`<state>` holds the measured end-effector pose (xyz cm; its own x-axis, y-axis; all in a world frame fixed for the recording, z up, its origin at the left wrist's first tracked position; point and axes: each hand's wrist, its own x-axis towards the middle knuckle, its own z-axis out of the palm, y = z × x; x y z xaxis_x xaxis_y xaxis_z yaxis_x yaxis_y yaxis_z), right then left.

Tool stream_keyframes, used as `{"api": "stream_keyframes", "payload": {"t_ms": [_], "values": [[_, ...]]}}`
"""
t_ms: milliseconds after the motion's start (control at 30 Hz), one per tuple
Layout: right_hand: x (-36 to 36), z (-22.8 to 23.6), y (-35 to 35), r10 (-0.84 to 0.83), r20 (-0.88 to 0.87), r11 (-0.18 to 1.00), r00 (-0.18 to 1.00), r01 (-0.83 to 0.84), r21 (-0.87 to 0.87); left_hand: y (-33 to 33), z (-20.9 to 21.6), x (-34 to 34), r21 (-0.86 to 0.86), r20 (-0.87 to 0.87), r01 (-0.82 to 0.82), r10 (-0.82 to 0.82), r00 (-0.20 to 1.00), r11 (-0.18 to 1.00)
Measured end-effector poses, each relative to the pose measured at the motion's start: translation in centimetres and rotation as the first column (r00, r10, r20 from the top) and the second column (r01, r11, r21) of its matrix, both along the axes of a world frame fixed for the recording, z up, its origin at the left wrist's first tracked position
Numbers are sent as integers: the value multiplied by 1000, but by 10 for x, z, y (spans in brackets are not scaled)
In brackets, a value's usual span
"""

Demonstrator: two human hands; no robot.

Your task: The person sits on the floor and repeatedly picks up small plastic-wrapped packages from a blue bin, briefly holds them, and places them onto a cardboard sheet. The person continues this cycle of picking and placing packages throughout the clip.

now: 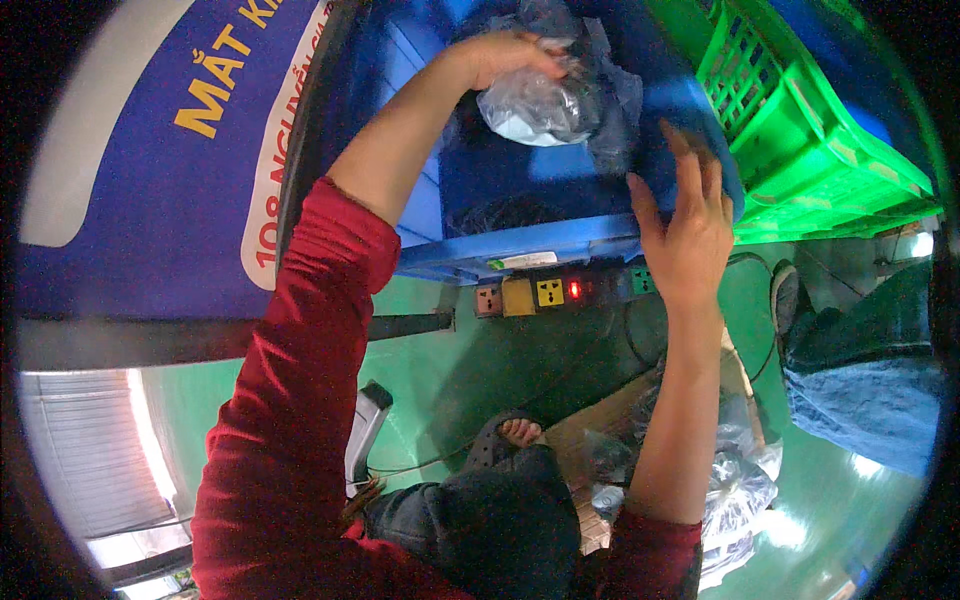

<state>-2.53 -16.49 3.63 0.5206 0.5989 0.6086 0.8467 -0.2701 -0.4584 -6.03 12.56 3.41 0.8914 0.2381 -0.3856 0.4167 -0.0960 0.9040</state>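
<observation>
My left hand reaches into a blue plastic crate and is closed on a clear plastic bag with something pale inside. What exactly the bag holds cannot be made out. Over the crate's near right corner, my right hand is spread with its fingers apart, holding nothing. Its fingertips are at the crate's right side; whether they touch the wall is unclear. Dark material lies at the crate's near end, in shadow.
A bright green slatted crate stands to the right. Under the blue crate's near edge lies a power strip with a lit red switch. Plastic bags rest by cardboard on the green floor. Another person's leg is at right.
</observation>
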Motion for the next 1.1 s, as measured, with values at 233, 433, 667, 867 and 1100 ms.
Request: {"api": "stream_keyframes", "payload": {"t_ms": [233, 433, 667, 867, 1100], "values": [[2, -14, 5, 23, 153, 997, 988, -10, -80, 40, -144, -21, 524, -424, 60, 199, 884, 850], [5, -16, 6, 8, 140, 983, 990, 17, -180, 46, -134, -6, -55, -442, -100, 66, 895, 993], [4, -13, 12, 35, 101, 974, 994, -12, -226, 18, -180, -25, 448, -689, 560, -129, 713, 697], [5, -15, 10, 29, 88, 973, 996, -8, -231, -41, -214, -88, 415, -739, 798, -349, 576, 437], [7, -18, 7, 2, 115, 993, 993, 11, -119, -35, -190, -94, 476, -614, 698, -366, 700, 536]]}}
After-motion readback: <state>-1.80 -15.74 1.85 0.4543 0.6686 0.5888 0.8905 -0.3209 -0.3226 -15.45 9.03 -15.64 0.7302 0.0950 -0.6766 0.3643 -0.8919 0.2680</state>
